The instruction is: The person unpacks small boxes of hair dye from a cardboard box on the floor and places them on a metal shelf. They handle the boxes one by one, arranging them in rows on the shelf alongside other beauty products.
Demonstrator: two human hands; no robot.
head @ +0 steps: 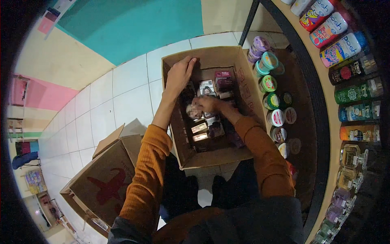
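A large cardboard box stands before me on the floor, holding several small product cartons. My left hand is over its far left corner, near the side wall, with the fingers bent; whether it grips the cardboard cannot be made out. Inside the box, my right hand has a small carton at its fingertips, both blurred. Around that hand lie a carton with a picture of long dark hair, a magenta carton and a dark carton. Two shiny-ended cartons lie nearer me.
Another cardboard box with raised flaps stands at my left on white tiles. On the right, lidded tubs line a dark low shelf. Above it, a shelf edge carries spray cans and perfume bottles.
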